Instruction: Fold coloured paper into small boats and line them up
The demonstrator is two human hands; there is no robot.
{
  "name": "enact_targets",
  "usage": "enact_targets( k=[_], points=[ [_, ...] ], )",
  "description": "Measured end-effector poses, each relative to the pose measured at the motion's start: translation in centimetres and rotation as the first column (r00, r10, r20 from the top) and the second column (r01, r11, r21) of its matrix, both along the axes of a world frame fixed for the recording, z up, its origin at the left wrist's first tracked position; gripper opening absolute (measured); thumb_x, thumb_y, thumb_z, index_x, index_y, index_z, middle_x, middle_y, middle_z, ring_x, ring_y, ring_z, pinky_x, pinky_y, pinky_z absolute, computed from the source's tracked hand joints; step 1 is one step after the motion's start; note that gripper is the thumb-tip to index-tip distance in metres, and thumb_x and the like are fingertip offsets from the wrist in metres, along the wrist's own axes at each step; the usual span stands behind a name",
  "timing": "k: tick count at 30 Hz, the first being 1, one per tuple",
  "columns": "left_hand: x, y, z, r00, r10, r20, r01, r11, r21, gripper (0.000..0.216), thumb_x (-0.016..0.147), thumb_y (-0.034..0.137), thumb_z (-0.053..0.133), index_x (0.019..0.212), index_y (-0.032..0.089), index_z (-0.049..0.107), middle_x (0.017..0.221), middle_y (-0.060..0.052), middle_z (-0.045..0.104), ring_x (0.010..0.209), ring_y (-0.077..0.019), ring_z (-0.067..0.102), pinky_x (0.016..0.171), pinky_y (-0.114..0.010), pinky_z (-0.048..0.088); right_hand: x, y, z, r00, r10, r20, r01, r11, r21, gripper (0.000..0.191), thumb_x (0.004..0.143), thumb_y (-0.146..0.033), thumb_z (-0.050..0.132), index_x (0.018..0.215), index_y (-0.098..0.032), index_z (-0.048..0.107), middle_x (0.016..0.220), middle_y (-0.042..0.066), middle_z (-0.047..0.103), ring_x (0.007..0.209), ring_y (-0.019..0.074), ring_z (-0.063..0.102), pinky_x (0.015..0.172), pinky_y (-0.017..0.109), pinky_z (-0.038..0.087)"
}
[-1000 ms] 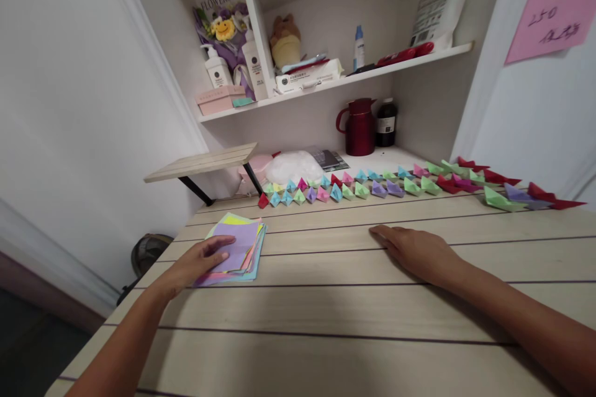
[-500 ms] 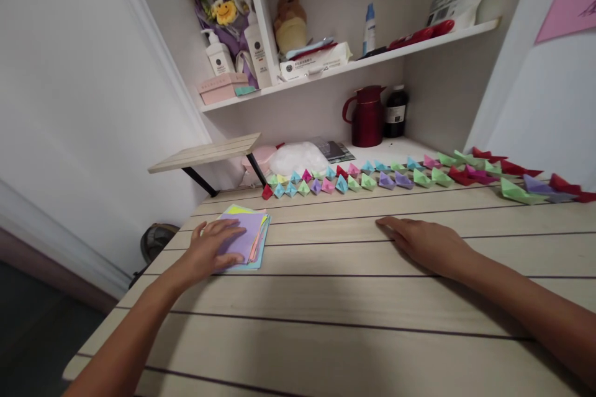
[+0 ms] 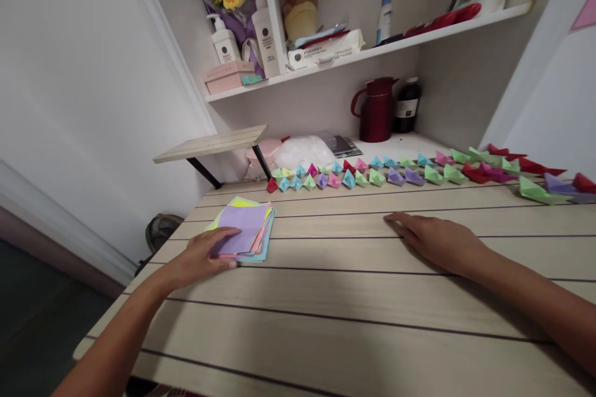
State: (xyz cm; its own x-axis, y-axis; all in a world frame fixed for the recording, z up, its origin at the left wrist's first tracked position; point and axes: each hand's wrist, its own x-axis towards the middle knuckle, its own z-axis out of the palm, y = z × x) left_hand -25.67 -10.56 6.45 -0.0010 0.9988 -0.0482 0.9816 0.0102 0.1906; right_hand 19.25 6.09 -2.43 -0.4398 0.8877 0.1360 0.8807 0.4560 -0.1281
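Observation:
A loose stack of coloured paper sheets (image 3: 246,226) lies on the left of the table, a purple sheet on top with yellow, pink and blue edges showing beneath. My left hand (image 3: 202,257) touches its near left corner, fingers over the purple sheet and thumb apart at the near edge. On the bare planks to the right rests my right hand (image 3: 440,239), fingers stretched out to the left and holding nothing. Its lower fingers are partly hidden. Behind both hands, small folded paper boats (image 3: 376,177) in many colours stand in rows.
A small raised wooden shelf (image 3: 212,142) on black legs stands at the back left. A dark red jug (image 3: 376,110) and a dark bottle (image 3: 406,105) stand behind the boats, under a white shelf (image 3: 298,74) of bottles and boxes. Slatted planks form the table (image 3: 326,298).
My left hand has slid back toward the stack's near left corner, uncovering more of the purple sheet. My right hand keeps its pose on the table. The view has shifted slightly.

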Motion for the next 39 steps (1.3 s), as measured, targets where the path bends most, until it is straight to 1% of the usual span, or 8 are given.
enact_targets(
  k=[5,13,19,22,25,31,36,39],
  points=[
    [0.8,1.0,-1.4,0.992,0.086,-0.093,-0.073,0.989,0.129,0.056,0.081,0.057,0.057,0.13,0.031,0.054,0.139,-0.006,0.055,0.131,-0.031,0.045,0.113,-0.059,0.012,0.1,0.2,-0.3,1.0,0.003,-0.021,-0.003,1.0,0.002,0.045,0.09,-0.034,0.035,0.129,-0.031,0.057,0.118,0.008,0.069,0.092,0.0342,0.069,0.069,0.044,0.052],
    [1.1,1.0,-0.6,0.999,-0.013,0.052,0.009,0.996,0.087,0.048,0.087,0.053,0.05,0.125,0.026,0.058,0.138,-0.008,0.056,0.127,-0.0267,0.049,0.107,-0.044,0.033,0.2,0.3,-0.3,0.999,0.006,-0.036,-0.006,1.0,-0.015,0.045,0.093,-0.039,0.032,0.129,-0.032,0.057,0.118,0.008,0.069,0.091,0.0359,0.068,0.07,0.048,0.052],
    [1.3,1.1,-1.3,0.999,0.029,-0.042,-0.025,0.994,0.106,0.054,0.077,0.052,0.064,0.126,0.03,0.056,0.139,-0.007,0.054,0.129,-0.0309,0.045,0.11,-0.055,0.02,0.3,0.3,-0.3,0.999,0.011,-0.042,-0.012,1.0,-0.017,0.045,0.093,-0.039,0.032,0.129,-0.032,0.056,0.12,0.007,0.068,0.092,0.0358,0.068,0.071,0.048,0.052],
    [1.7,1.1,-1.5,0.997,0.052,-0.06,-0.043,0.989,0.141,0.038,0.074,0.045,0.068,0.109,0.029,0.062,0.123,-0.003,0.064,0.119,-0.029,0.053,0.109,-0.058,0.016,0.4,0.5,-0.4,0.999,0.031,-0.037,-0.032,0.999,-0.02,0.045,0.093,-0.04,0.032,0.131,-0.031,0.055,0.123,0.007,0.067,0.096,0.0352,0.067,0.074,0.047,0.052],
    [2.1,0.9,-1.2,0.998,0.042,-0.054,-0.033,0.988,0.153,0.016,0.08,0.04,0.062,0.085,0.025,0.063,0.099,0.0,0.069,0.103,-0.0232,0.059,0.106,-0.05,0.025,0.6,0.7,-0.5,0.997,0.051,-0.054,-0.052,0.998,-0.024,0.045,0.093,-0.041,0.032,0.131,-0.031,0.055,0.125,0.006,0.065,0.099,0.0337,0.067,0.076,0.046,0.052],
    [2.0,0.0,-0.7,0.998,-0.059,-0.022,0.061,0.989,0.136,0.026,0.084,0.045,0.057,0.072,0.023,0.063,0.086,0.0,0.07,0.086,-0.0191,0.061,0.094,-0.038,0.04,0.8,0.9,-0.7,0.995,0.057,-0.087,-0.059,0.998,-0.019,0.043,0.092,-0.04,0.037,0.128,-0.032,0.057,0.122,0.005,0.067,0.1,0.0323,0.066,0.081,0.045,0.051],
    [2.0,0.0,-0.9,0.985,-0.008,-0.172,0.071,0.93,0.361,0.025,0.082,0.047,0.063,0.099,0.03,0.068,0.121,-0.004,0.063,0.116,-0.0267,0.054,0.111,-0.05,0.021,0.8,0.9,-0.8,0.994,0.066,-0.086,-0.068,0.998,-0.018,0.043,0.092,-0.041,0.036,0.129,-0.032,0.057,0.123,0.006,0.067,0.1,0.0334,0.067,0.081,0.047,0.051],
    [3.0,0.7,-1.0,0.977,-0.042,-0.211,0.117,0.927,0.355,0.03,0.087,0.049,0.056,0.11,0.033,0.065,0.134,-0.005,0.055,0.126,-0.0277,0.047,0.113,-0.052,0.016,0.8,0.8,-0.8,0.993,0.068,-0.098,-0.069,0.998,-0.011,0.043,0.092,-0.039,0.037,0.128,-0.032,0.057,0.125,0.005,0.066,0.1,0.0332,0.067,0.08,0.046,0.052]
  ],
)
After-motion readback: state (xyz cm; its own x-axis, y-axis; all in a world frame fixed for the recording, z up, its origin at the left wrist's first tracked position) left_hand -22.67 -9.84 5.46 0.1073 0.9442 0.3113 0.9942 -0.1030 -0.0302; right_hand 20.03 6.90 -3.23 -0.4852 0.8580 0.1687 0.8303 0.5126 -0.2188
